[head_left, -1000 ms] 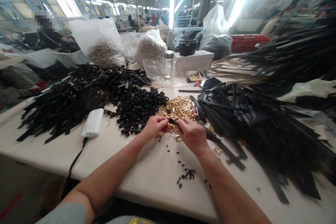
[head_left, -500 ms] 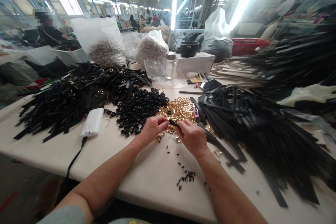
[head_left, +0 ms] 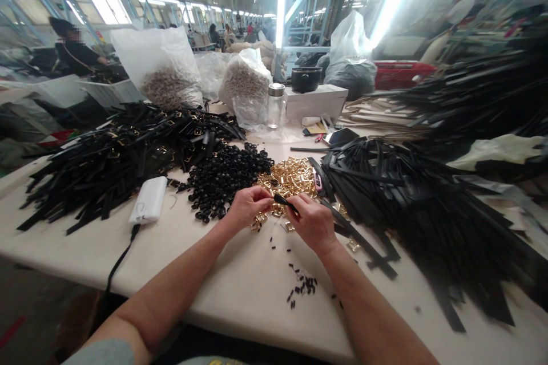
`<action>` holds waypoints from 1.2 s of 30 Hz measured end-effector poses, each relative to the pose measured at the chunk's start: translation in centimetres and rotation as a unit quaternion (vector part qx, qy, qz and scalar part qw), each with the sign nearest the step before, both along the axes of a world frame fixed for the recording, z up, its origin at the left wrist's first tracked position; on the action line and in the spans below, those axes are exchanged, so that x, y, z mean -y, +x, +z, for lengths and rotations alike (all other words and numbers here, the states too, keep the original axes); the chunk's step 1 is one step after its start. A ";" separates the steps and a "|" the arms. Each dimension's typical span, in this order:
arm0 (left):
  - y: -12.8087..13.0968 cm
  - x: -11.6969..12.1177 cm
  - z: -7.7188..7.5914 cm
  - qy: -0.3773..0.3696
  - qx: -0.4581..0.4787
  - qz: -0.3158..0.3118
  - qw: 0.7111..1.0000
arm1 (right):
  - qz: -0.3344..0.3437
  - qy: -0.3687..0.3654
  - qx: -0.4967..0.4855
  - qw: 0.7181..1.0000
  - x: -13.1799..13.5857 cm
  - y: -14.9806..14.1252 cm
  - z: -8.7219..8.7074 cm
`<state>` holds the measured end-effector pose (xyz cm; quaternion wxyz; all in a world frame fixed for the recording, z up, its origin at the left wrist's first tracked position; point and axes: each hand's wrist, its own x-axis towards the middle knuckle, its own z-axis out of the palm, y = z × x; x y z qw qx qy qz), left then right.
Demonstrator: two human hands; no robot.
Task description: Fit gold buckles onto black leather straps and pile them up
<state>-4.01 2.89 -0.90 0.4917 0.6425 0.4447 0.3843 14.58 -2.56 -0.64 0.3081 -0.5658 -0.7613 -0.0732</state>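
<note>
A short black strap (head_left: 281,200) spans the gap between my hands, just in front of a heap of gold buckles (head_left: 295,174). My right hand (head_left: 313,222) is closed around its right part. At the strap's left end, the thumb and fingers of my left hand (head_left: 246,205) are pinched together; the very tip is hidden by them. Left of the buckles lies a pile of small black loops (head_left: 226,179). Loose black straps (head_left: 385,188) are heaped to the right. Tiny black pieces (head_left: 305,285) are scattered on the table nearer to me.
Straps with buckles (head_left: 120,154) are piled at the left. A white power bank (head_left: 148,199) with a black cable lies on the table (head_left: 192,274). Behind stand a glass bottle (head_left: 275,108), filled plastic bags (head_left: 246,82) and a white box (head_left: 317,104). A co-worker (head_left: 77,54) is far left.
Both hands stay at nearly the same spot. The left fingertips have shifted slightly and more of the strap shows between the hands. The view has moved a little.
</note>
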 end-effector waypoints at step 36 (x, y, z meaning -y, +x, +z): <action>-0.9 0.0 1.3 0.329 -0.348 -0.033 0.877 | 0.075 -0.087 0.040 0.993 0.3 -0.6 0.1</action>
